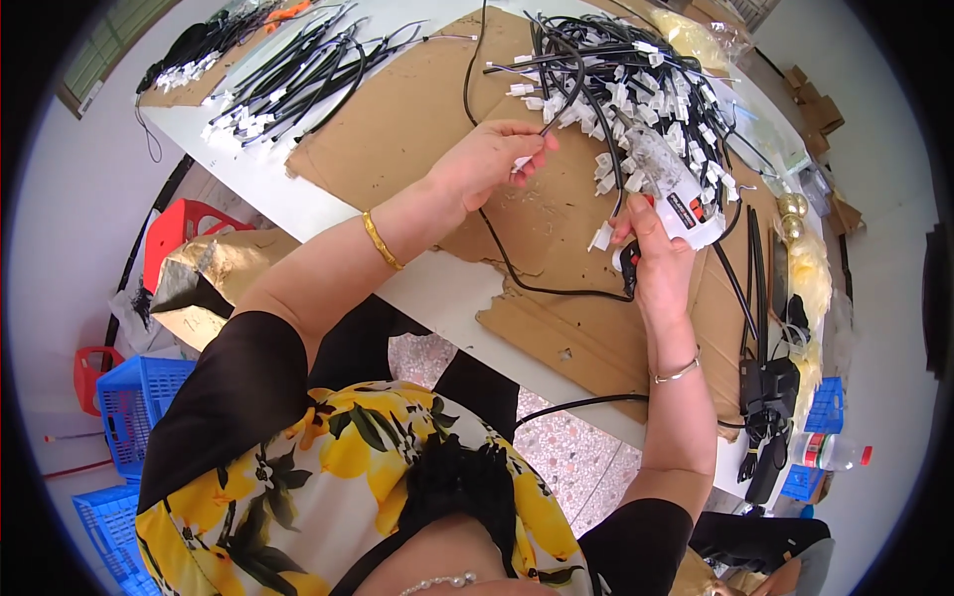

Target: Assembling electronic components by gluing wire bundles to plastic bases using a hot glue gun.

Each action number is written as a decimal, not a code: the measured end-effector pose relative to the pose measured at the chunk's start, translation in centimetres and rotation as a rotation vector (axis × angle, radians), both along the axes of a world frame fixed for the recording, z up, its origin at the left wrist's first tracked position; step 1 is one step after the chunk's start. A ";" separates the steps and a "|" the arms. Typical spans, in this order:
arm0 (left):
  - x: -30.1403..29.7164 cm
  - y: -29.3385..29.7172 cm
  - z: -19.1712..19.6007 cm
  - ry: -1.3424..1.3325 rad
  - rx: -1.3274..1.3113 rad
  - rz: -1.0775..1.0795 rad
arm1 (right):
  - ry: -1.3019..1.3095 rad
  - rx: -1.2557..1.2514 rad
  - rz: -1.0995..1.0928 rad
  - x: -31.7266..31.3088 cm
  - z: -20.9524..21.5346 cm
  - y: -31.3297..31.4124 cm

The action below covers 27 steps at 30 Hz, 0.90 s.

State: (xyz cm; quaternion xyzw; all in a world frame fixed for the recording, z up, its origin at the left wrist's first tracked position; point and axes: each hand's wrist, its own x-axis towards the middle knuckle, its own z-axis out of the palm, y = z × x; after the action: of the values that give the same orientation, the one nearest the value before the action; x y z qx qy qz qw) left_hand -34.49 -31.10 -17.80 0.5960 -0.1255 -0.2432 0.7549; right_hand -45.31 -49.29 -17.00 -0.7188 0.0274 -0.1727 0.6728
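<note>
Brown cardboard (417,109) covers the white worktop (298,214) under my hands, torn ragged along its near edge. My left hand (492,159) reaches out over it, the grip narrow — thumb and fingertips pinched on a small white connector (521,163) at the end of a black cable (552,104). That cable runs up toward 1 o'clock into the big tangled pile of black cables with white connectors (626,89), which lies just beyond my fingers.

My right hand (656,263) sits at 3 o'clock from the left one, well apart from it, its grip wrapped round a white handheld tool (686,204) with red and black marks on its side; the thumb lies along the tool's near face. A black cord (537,283) loops across the cardboard between my two hands and ends at the tool's lower part.

At 10 o'clock on the worktop a second bunch of cables (288,84) lies spread in a fan, white ends toward me. At 4 o'clock, past my right wrist, some black pieces (767,397) rest near the worktop's edge — I cannot tell what they are. Down at 8 o'clock on the floor stand blue crates (134,407).
</note>
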 end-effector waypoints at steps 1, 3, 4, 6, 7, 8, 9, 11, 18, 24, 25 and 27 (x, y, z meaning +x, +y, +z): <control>-0.1 0.1 -0.2 0.005 -0.003 -0.004 | -0.011 0.007 -0.002 0.0 0.0 0.1; -0.2 0.5 -0.5 -0.092 -0.102 -0.105 | -0.006 0.010 0.007 0.0 0.0 0.2; -0.3 0.3 -0.5 -0.083 -0.104 -0.112 | -0.002 0.018 0.016 0.0 0.0 0.1; -0.6 -0.1 -0.3 -0.176 -0.044 -0.140 | 0.007 0.006 0.016 0.0 -0.1 -0.1; -0.6 0.0 -0.4 -0.169 -0.046 -0.140 | 0.007 -0.005 0.028 0.1 -0.1 0.0; -0.4 0.1 -0.5 -0.228 -0.045 -0.147 | 0.014 -0.006 0.029 0.0 0.0 0.2; -0.3 0.3 -0.6 -0.287 -0.045 -0.152 | 0.025 -0.002 0.039 -0.1 0.2 0.4; 0.1 0.6 -1.1 -0.333 0.009 -0.110 | 0.043 0.001 0.052 -0.2 0.4 0.6; 1.2 1.1 -2.1 -0.347 0.136 0.063 | 0.181 -0.094 0.095 -0.4 0.3 0.8; 0.6 0.6 -2.0 -0.357 0.103 0.100 | 0.215 -0.105 0.094 -0.2 0.2 1.2; 0.6 0.6 -1.9 -0.355 0.104 0.099 | 0.217 -0.105 0.094 -0.1 0.1 1.1; 0.5 0.7 -1.6 -0.382 0.142 0.112 | 0.244 -0.164 0.084 0.0 -0.3 0.9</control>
State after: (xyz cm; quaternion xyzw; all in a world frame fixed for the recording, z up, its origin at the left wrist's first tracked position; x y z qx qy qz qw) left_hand -34.03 -30.44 -19.45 0.6890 -0.2156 -0.0919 0.6858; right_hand -45.34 -48.41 -17.29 -0.7875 0.0647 -0.0576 0.6102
